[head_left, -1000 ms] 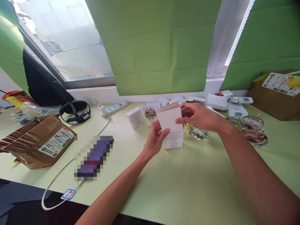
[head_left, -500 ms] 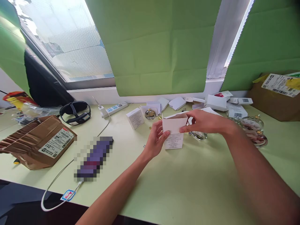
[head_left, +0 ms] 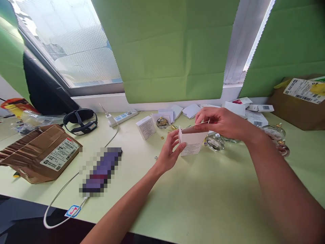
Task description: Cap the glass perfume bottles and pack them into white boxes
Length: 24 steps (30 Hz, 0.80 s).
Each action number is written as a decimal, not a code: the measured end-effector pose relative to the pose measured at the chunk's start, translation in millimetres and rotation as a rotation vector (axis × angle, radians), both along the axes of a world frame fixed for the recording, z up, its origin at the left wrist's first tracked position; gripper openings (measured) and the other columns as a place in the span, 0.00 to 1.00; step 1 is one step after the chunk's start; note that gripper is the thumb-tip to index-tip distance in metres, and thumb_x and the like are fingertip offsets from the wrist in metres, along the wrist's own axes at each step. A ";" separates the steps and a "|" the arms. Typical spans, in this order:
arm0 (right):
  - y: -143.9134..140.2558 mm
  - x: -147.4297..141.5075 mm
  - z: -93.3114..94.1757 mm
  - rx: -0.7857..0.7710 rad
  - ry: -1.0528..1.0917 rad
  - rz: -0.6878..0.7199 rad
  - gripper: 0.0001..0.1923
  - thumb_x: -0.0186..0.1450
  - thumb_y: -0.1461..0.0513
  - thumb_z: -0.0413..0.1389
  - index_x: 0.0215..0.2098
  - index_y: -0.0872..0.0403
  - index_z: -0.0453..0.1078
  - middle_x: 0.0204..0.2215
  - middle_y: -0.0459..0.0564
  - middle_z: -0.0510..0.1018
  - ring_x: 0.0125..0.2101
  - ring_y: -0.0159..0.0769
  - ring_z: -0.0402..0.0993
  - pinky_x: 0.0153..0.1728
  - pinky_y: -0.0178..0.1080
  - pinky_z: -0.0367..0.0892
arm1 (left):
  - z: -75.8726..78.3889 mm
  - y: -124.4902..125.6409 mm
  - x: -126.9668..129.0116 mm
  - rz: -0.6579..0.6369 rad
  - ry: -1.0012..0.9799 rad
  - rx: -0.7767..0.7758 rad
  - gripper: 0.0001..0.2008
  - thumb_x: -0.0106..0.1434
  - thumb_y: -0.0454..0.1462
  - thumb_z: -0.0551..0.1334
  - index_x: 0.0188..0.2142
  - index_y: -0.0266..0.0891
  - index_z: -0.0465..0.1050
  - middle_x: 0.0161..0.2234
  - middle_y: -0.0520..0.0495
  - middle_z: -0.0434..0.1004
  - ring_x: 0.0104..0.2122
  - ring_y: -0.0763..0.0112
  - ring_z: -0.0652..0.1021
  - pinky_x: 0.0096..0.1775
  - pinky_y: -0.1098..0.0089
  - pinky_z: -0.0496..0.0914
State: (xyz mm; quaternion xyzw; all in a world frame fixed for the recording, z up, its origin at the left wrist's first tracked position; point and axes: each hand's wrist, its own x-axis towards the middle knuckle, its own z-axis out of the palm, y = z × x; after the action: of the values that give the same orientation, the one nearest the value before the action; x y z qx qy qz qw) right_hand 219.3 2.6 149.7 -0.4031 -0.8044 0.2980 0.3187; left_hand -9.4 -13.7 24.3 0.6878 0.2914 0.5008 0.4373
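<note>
A small white carton (head_left: pixel 194 146) with fine print on its front stands tilted at the middle of the table, its top open. My left hand (head_left: pixel 170 152) grips its left side, thumb on the front. My right hand (head_left: pixel 219 123) is above the carton's right top edge, its fingers closed on a top flap. Just right of the carton lies a round glass bottle (head_left: pixel 214 142) with a clear stopper. Behind my left hand are a dark-and-gold round bottle (head_left: pixel 162 122) and a closed printed white box (head_left: pixel 146 127). Small gold pieces (head_left: pixel 173 127) lie near the carton.
White boxes (head_left: pixel 236 110) line the back of the table. More round bottles (head_left: pixel 274 133) lie at right, before a brown cardboard box (head_left: pixel 294 112). At left are a torn brown carton (head_left: pixel 50 152), a black headset (head_left: pixel 80 122), a power strip (head_left: pixel 124 117) and a pixelated phone (head_left: pixel 101 173) on a cable.
My right hand has moved from the carton's front flap up to a flap at its top. The carton has turned and shifted slightly right, with my left hand still on it.
</note>
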 end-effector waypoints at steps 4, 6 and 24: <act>6.1 -6.6 -8.1 0.068 -0.110 0.007 0.17 0.63 0.46 0.60 0.30 0.51 0.75 0.40 0.48 0.76 0.30 0.34 0.67 0.30 0.40 0.59 | 0.9 -0.6 0.5 0.000 -0.008 -0.025 0.22 0.69 0.43 0.61 0.60 0.51 0.58 0.61 0.44 0.66 0.59 0.63 0.71 0.58 0.59 0.67; 8.3 -11.1 -12.4 0.072 -0.161 0.005 0.15 0.62 0.48 0.61 0.29 0.51 0.75 0.40 0.48 0.76 0.31 0.33 0.68 0.30 0.39 0.59 | 2.2 -1.1 0.4 0.003 -0.015 -0.049 0.22 0.69 0.43 0.61 0.59 0.51 0.58 0.60 0.44 0.66 0.58 0.64 0.71 0.57 0.60 0.68; 6.5 -31.4 -25.3 0.262 -0.357 -0.005 0.09 0.64 0.52 0.61 0.32 0.45 0.81 0.52 0.50 0.73 0.54 0.51 0.65 0.52 0.51 0.62 | 12.4 -14.0 5.0 0.000 -0.046 -0.179 0.19 0.72 0.42 0.56 0.60 0.49 0.56 0.59 0.45 0.67 0.57 0.64 0.70 0.52 0.64 0.67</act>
State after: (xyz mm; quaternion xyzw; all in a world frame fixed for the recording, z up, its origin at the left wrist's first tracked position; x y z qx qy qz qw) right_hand 187.9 9.1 124.4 -0.4067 -0.8789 0.1141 0.2217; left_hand -4.4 -27.6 36.7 0.6342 0.3248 0.4884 0.5038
